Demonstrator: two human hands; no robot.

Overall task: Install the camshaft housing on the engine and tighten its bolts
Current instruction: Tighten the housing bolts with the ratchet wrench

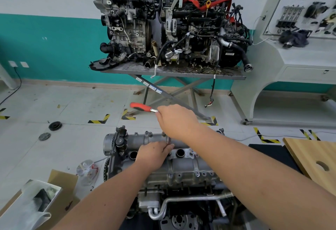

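Two hands on ratchet wrench (143, 107): right hand (175, 120) clenching handle, extending left; left hand (152, 152) pinching vertical extension over camshaft housing (181, 166).

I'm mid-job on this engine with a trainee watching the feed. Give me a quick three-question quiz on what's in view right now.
1. True or false: the right hand grips a ratchet wrench with a red handle.
2. What does the left hand do? A) rests on the floor B) steadies the extension bar down at the camshaft housing C) holds the plastic bottle
3. Fill in: the wooden board lies to the ____ of the engine.

Key: 1 true; 2 B; 3 right
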